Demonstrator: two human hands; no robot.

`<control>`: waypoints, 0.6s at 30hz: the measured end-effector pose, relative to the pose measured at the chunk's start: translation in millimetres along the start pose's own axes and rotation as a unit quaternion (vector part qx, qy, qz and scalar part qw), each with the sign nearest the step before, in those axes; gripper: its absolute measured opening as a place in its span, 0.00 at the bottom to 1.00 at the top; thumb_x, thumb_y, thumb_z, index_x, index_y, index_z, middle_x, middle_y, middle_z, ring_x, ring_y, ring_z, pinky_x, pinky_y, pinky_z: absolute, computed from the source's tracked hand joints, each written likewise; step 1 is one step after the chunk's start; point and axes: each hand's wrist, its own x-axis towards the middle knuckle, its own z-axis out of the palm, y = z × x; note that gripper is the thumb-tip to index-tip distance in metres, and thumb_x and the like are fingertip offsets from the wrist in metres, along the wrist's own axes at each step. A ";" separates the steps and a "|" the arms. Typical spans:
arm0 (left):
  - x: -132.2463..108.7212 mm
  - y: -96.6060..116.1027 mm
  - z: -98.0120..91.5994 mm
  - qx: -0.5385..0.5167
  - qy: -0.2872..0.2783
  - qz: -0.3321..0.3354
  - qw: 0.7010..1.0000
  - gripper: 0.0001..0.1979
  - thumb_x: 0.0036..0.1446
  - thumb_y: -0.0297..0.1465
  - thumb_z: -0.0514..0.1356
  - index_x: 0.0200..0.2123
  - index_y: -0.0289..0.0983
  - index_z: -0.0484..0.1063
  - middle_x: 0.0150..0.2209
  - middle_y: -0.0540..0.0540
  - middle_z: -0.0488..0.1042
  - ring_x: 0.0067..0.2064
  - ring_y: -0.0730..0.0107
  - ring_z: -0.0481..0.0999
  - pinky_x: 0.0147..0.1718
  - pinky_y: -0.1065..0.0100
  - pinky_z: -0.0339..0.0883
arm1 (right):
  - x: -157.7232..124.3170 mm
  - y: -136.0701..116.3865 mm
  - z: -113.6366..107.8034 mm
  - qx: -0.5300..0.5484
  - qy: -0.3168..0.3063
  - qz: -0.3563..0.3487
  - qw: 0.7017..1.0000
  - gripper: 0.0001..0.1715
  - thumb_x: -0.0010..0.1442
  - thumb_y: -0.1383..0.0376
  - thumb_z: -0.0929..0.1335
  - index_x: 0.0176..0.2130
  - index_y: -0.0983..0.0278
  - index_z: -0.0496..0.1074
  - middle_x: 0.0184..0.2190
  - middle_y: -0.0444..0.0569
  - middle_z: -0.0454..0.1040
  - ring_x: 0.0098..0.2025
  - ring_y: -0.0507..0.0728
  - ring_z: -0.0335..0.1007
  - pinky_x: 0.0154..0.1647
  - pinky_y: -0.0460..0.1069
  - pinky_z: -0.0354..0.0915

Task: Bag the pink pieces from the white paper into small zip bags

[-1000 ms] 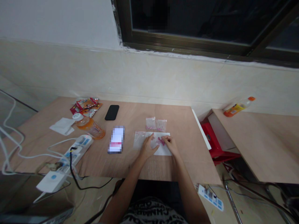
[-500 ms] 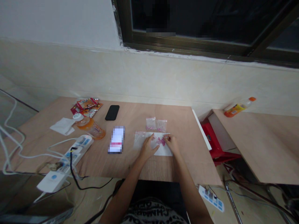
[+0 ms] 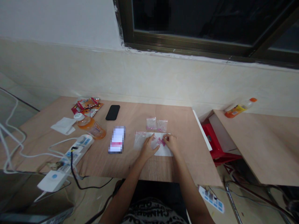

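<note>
A white sheet of paper (image 3: 164, 151) lies on the wooden table (image 3: 130, 168) with a small heap of pink beads (image 3: 160, 142) on it. My left hand (image 3: 148, 147) rests flat on the sheet's left side, fingers stretched out, just right of an empty clear plastic bag (image 3: 139, 139). My right hand (image 3: 171, 142) sits at the heap's right edge, fingers curled together over the beads; what they pinch is too small to make out. Two small clear bags holding pink beads (image 3: 156, 124) lie just beyond the sheet.
On the table's left part are a black phone (image 3: 112, 112), a second phone (image 3: 116, 139), an orange bottle lying on its side (image 3: 91, 126), snack packets (image 3: 87, 106), a tissue (image 3: 63, 125) and a power strip with cables (image 3: 77, 148). A red stool (image 3: 214, 140) and another table with a bottle (image 3: 240, 107) stand to the right.
My right hand has shifted slightly back and forth at the edge of the bead heap. My left hand has stayed flat on the sheet.
</note>
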 end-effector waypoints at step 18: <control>0.5 2.2 -1.7 -0.009 -0.014 -0.026 1.000 0.37 0.49 0.34 0.67 0.62 0.44 0.60 0.47 0.43 0.74 0.49 0.57 0.72 0.53 0.55 0.65 | 1.3 2.0 0.2 0.030 -0.007 0.010 0.999 0.10 0.59 0.61 0.66 0.35 0.62 0.76 0.23 0.45 0.74 0.27 0.54 0.68 0.32 0.47 0.56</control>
